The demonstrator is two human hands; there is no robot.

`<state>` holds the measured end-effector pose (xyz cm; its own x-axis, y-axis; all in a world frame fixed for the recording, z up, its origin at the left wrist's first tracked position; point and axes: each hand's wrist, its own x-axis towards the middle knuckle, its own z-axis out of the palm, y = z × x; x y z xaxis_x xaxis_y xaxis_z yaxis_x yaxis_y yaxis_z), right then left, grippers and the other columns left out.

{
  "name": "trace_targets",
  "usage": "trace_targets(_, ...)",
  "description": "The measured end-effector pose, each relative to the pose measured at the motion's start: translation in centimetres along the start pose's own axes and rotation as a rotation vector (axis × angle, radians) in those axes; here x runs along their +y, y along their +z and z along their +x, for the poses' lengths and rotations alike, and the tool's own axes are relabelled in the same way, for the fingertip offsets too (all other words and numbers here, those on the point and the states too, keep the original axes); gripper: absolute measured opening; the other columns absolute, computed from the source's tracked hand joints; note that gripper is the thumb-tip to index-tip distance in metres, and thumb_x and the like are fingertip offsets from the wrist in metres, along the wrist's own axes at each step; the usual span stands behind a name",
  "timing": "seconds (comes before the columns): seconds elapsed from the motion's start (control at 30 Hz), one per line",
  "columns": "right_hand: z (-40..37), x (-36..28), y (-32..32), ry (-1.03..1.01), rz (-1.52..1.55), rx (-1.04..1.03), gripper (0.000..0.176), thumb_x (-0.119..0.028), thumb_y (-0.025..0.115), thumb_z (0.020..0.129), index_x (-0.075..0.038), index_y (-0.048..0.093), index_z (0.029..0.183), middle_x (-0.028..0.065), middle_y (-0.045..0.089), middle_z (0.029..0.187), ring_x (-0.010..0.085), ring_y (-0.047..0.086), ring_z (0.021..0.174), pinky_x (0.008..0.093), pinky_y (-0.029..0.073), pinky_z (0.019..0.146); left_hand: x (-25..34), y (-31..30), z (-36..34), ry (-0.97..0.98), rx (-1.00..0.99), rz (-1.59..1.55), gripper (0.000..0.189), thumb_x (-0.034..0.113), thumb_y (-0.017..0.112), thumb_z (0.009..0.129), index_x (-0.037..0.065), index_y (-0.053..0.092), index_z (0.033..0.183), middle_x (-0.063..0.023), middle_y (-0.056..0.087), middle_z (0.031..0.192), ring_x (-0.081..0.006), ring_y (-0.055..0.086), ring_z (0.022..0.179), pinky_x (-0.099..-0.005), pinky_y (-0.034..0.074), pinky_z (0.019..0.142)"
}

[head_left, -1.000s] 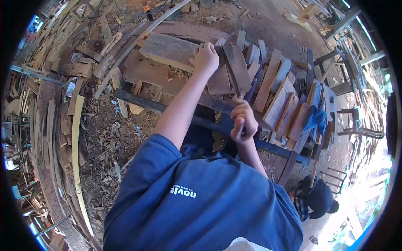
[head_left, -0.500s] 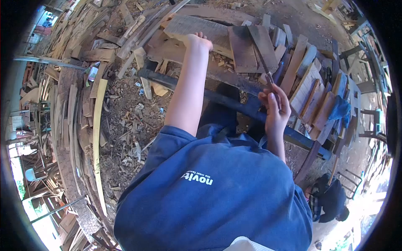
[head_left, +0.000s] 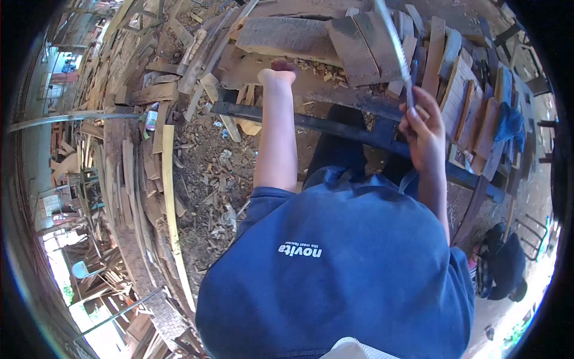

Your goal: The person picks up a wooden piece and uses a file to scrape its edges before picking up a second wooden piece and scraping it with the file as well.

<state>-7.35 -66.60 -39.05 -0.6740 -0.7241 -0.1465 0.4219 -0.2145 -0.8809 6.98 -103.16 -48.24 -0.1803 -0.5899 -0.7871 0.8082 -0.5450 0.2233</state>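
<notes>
My right hand (head_left: pixel 424 122) has its fingers closed round the lower end of a long thin blade (head_left: pixel 394 45), which points up and slightly left, its edge looking toothed. Beyond the blade lie dark flat boards (head_left: pixel 356 51). My left hand (head_left: pixel 278 73) is bent at the wrist over the work surface (head_left: pixel 311 90), just below a thick grey plank (head_left: pixel 287 37). Its fingers are mostly hidden, so its grip cannot be made out.
A dark metal bar (head_left: pixel 317 124) crosses in front of my body. Stacked wood pieces (head_left: pixel 472 113) with a blue cloth (head_left: pixel 509 125) stand at the right. Long boards (head_left: pixel 140 203) and wood scraps cover the left. Another person (head_left: pixel 502 263) is at the lower right.
The blade has been raised and turned, and now shows a bright face. My left hand has bent further, hiding its fingers. The whole view has shifted.
</notes>
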Motion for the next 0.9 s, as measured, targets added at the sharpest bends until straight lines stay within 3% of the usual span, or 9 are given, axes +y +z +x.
trace_targets(0.07, 1.0, 0.1, 0.4, -0.074, -0.198, 0.045, 0.039, -0.001, 0.059, 0.094, -0.005, 0.052, 0.133, 0.0069, 0.064, 0.096, 0.0081, 0.056, 0.07, 0.0225, 0.047, 0.063, 0.4, -1.2, 0.4, 0.062, 0.063, -0.006, 0.03, 0.03, 0.032, 0.098, 0.015, 0.052, 0.079, -0.0009, 0.059, 0.075, -0.0167, 0.058, 0.068, -0.0371, 0.045, 0.066)
trace_targets(0.17, 3.8, 1.5, -1.0, -0.106, -0.635, -0.002, 0.034, -0.003, 0.061, 0.091, -0.006, 0.058, 0.125, 0.0057, 0.065, 0.09, 0.0113, 0.058, 0.074, 0.0259, 0.047, 0.068, -0.7, -2.1, -3.4, 0.581, -0.219, 0.541, 0.018, 0.026, 0.044, 0.097, 0.011, 0.054, 0.092, -0.0032, 0.062, 0.087, -0.0219, 0.063, 0.084, -0.0448, 0.048, 0.083)
trace_targets(0.27, 5.5, 3.2, -1.4, -0.209, -0.74, 0.014, 0.036, -0.006, 0.063, 0.09, -0.006, 0.057, 0.125, 0.0068, 0.065, 0.089, 0.0163, 0.061, 0.083, 0.0293, 0.048, 0.076, -0.6, -2.0, -5.1, 0.524, -0.486, 0.639, 0.017, 0.024, 0.042, 0.097, 0.012, 0.054, 0.098, -0.0039, 0.064, 0.104, -0.0219, 0.058, 0.106, -0.0409, 0.043, 0.09)
trace_targets(0.43, 5.6, 3.0, -1.5, -0.267, -0.858, 0.06, 0.033, -0.01, 0.068, 0.087, -0.006, 0.063, 0.119, 0.0099, 0.065, 0.102, 0.0191, 0.063, 0.094, 0.0319, 0.049, 0.084, -0.2, 0.0, -6.8, 0.341, -0.429, 0.304, 0.02, 0.024, 0.042, 0.099, 0.008, 0.054, 0.099, -0.0029, 0.062, 0.104, -0.0224, 0.059, 0.108, -0.0429, 0.044, 0.086)
trace_targets(0.53, 6.0, 3.2, -1.8, -0.265, -0.674, 0.075, 0.028, -0.011, 0.069, 0.086, -0.006, 0.067, 0.114, 0.011, 0.063, 0.111, 0.0198, 0.063, 0.096, 0.0331, 0.05, 0.084, 0.7, 0.2, -4.9, 0.095, -0.378, -0.004, 0.019, 0.021, 0.042, 0.098, 0.008, 0.055, 0.097, -0.0044, 0.063, 0.099, -0.0218, 0.062, 0.098, -0.041, 0.046, 0.081)
trace_targets(0.6, 6.5, 2.5, -1.3, -0.34, -0.779, 0.116, 0.025, -0.013, 0.07, 0.087, -0.006, 0.068, 0.111, 0.0115, 0.061, 0.116, 0.0205, 0.064, 0.097, 0.0329, 0.05, 0.084, 0.9, 0.2, -3.5, -0.118, -0.211, -0.15, 0.018, 0.021, 0.04, 0.098, 0.012, 0.056, 0.096, 0.0019, 0.065, 0.09, -0.0177, 0.065, 0.084, -0.0383, 0.046, 0.074)
trace_targets(0.73, 6.8, 1.5, 0.4, -0.313, -0.853, 0.085, 0.024, -0.012, 0.07, 0.087, -0.006, 0.069, 0.111, 0.0127, 0.061, 0.117, 0.023, 0.064, 0.098, 0.0346, 0.051, 0.086, 0.1, 0.5, -3.1, -0.15, -0.183, -0.123, 0.018, 0.018, 0.042, 0.096, 0.012, 0.056, 0.085, 0.0026, 0.063, 0.079, -0.0162, 0.064, 0.075, -0.0357, 0.044, 0.068)
trace_targets(0.83, 6.8, 1.3, 1.4, -0.58, -1.062, 0.131, 0.021, -0.009, 0.066, 0.089, -0.006, 0.069, 0.11, 0.0133, 0.062, 0.116, 0.0276, 0.065, 0.096, 0.0363, 0.052, 0.087, -0.3, 1.4, -2.9, -0.127, -0.035, -0.21, 0.022, 0.02, 0.042, 0.095, 0.013, 0.055, 0.079, 0.0038, 0.06, 0.071, -0.0142, 0.059, 0.067, -0.0332, 0.041, 0.064)
trace_targets(0.9, 5.4, 0.6, 2.6, -0.941, -1.475, 0.369, 0.026, -0.004, 0.064, 0.085, -0.009, 0.072, 0.109, 0.0124, 0.062, 0.12, 0.0292, 0.066, 0.095, 0.0358, 0.054, 0.086, -0.8, 1.9, -2.6, 0.017, 0.044, -0.28, 0.031, 0.032, 0.039, 0.1, 0.014, 0.052, 0.078, 0.0021, 0.054, 0.065, -0.012, 0.05, 0.061, -0.0322, 0.04, 0.059)
